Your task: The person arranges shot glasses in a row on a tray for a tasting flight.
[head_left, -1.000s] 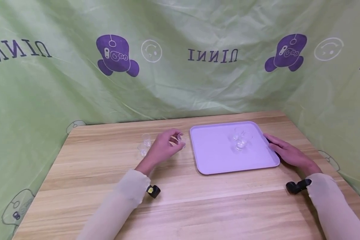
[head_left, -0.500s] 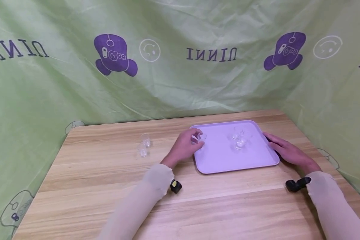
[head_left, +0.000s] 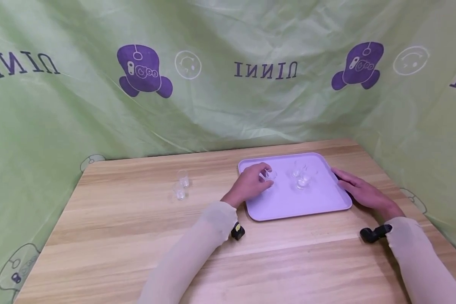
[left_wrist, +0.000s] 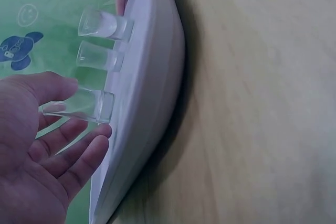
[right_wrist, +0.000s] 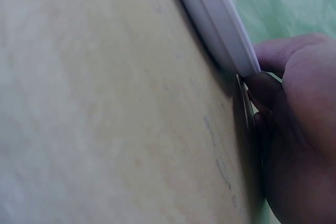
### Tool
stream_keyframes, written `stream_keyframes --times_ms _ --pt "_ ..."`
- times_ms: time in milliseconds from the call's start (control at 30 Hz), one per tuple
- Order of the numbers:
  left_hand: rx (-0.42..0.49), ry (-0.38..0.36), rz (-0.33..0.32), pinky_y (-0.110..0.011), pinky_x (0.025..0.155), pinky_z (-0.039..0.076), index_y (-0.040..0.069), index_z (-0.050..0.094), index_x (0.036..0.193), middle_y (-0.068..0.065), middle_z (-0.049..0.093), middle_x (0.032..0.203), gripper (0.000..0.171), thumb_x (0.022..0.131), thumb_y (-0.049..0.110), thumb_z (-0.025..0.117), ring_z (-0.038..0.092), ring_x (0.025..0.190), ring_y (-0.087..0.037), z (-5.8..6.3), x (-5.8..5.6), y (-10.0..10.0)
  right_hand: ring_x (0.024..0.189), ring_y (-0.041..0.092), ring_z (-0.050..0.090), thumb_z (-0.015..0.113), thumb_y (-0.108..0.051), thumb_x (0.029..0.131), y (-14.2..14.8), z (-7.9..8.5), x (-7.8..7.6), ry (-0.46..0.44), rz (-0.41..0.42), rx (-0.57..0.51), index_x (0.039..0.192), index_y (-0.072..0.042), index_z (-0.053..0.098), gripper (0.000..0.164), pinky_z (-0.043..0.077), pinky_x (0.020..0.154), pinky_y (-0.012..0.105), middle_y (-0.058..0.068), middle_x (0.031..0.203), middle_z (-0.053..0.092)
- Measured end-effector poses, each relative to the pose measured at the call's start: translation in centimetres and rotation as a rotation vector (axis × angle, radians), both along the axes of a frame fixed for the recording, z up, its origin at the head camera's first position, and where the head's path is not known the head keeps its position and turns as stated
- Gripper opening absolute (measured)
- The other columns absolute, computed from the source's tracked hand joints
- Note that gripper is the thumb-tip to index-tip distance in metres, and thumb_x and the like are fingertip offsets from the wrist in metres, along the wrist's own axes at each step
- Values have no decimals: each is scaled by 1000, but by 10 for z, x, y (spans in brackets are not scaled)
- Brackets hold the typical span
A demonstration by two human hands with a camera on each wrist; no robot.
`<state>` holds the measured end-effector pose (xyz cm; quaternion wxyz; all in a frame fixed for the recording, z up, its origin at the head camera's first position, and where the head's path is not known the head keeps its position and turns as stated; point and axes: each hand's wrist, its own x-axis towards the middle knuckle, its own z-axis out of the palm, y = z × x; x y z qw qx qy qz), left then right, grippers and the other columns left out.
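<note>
My left hand (head_left: pixel 252 182) holds a clear shot glass (left_wrist: pixel 100 106) between thumb and fingers over the left part of the lilac tray (head_left: pixel 281 209). In the left wrist view this glass is upright relative to the tray, its thick base close to the tray surface. A small cluster of clear shot glasses (head_left: pixel 303 182) stands on the tray's right half. At the tray's right edge, my right hand (head_left: pixel 361 192) grips the rim; in the right wrist view the thumb (right_wrist: pixel 281 53) lies over the rim and a finger tucks under it.
Two more shot glasses, a nearer one (head_left: pixel 180 192) and a farther one (head_left: pixel 183 179), stand close together on the wooden table (head_left: pixel 117 236) left of the tray. A green printed curtain (head_left: pixel 220 109) hangs along the table's back and sides.
My left hand has carried the shot glass rightward from the bare table to over the tray's left part. The right hand has stayed at the tray's right edge.
</note>
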<state>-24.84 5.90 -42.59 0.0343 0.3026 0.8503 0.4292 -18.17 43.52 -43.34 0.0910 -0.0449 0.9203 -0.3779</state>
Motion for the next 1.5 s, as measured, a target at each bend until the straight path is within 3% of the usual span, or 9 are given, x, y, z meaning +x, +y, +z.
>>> stream_keyframes --times_ms 733,1200,1500 --pt "-24 -48 18 -22 79 51 5 66 125 -6 71 105 34 95 16 75 66 90 -14 -5 -12 26 151 51 6 39 -31 114 4 -5 0 13 25 6 164 -7 17 60 8 117 67 28 166 10" --pt "-14 -67 59 -21 69 46 4 66 122 2 64 83 29 97 15 73 58 72 -10 -2 -14 34 151 51 5 39 -32 114 2 -5 0 15 29 0 164 -7 15 61 8 118 67 28 166 9" --pt "-15 -72 52 -20 68 46 4 66 119 1 64 82 24 99 16 71 57 72 -9 1 -16 43 151 51 6 39 -32 113 2 -2 1 18 26 7 164 -7 16 61 9 117 69 29 166 10"
